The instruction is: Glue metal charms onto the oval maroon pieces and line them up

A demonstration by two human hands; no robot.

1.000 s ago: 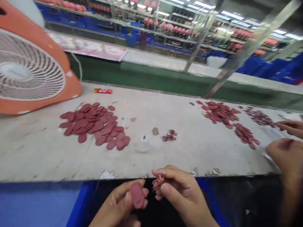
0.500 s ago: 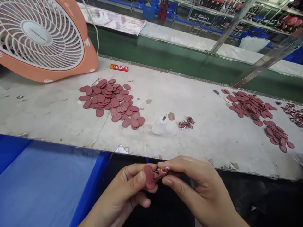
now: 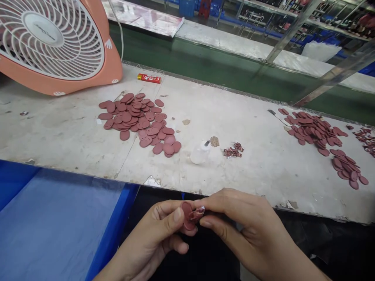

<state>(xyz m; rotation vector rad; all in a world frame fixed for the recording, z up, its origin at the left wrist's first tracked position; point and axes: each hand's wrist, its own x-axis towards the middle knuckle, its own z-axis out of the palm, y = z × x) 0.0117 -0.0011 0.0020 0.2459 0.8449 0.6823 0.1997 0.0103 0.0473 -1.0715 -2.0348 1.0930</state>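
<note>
My left hand (image 3: 156, 234) pinches a flat, dull-red oval piece (image 3: 186, 210) between thumb and fingers, below the table's front edge. At its right side is my right hand (image 3: 249, 226), thumb and forefinger closed on a small tangled red bit (image 3: 197, 214) with pale ends. That bit overlaps the face of the oval; whether it is attached cannot be made out. A large pile of similar ovals (image 3: 137, 121), some with small holes, lies on the table beyond my left hand. A little heap of tangled red bits (image 3: 233, 150) sits beyond my right hand.
An orange fan (image 3: 58, 43) stands at the back left, near a red-and-yellow packet (image 3: 149, 78). More ovals (image 3: 316, 128) and red bits (image 3: 366, 140) lie at the right. A clear plastic item (image 3: 200, 153) rests mid-table. A blue bin (image 3: 58, 222) is at lower left.
The red bit in my right hand has shifted left and now lies over the oval's face. The view has tilted slightly.
</note>
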